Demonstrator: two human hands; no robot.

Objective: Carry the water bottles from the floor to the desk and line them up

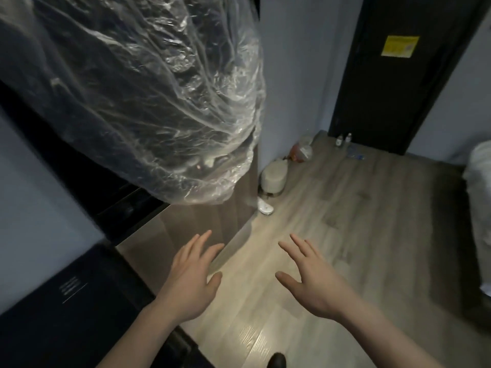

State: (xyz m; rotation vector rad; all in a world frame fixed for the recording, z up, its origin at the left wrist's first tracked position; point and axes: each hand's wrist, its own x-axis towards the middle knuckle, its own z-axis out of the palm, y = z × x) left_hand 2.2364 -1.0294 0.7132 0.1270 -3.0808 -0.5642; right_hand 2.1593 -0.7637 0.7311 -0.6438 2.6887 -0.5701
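Two small water bottles stand upright on the wooden floor far ahead, at the foot of a dark door. Another bottle with a blue cap lies on its side just right of them. My left hand and my right hand are both held out low in front of me, palms down, fingers spread, holding nothing. Both hands are far from the bottles. No desk top is clearly in view.
Dark clothing in a clear plastic cover hangs at the upper left. A round pale bin, a white slipper and a bagged item sit along the wall. The dark door carries a yellow notice. White bedding shows at the right edge.
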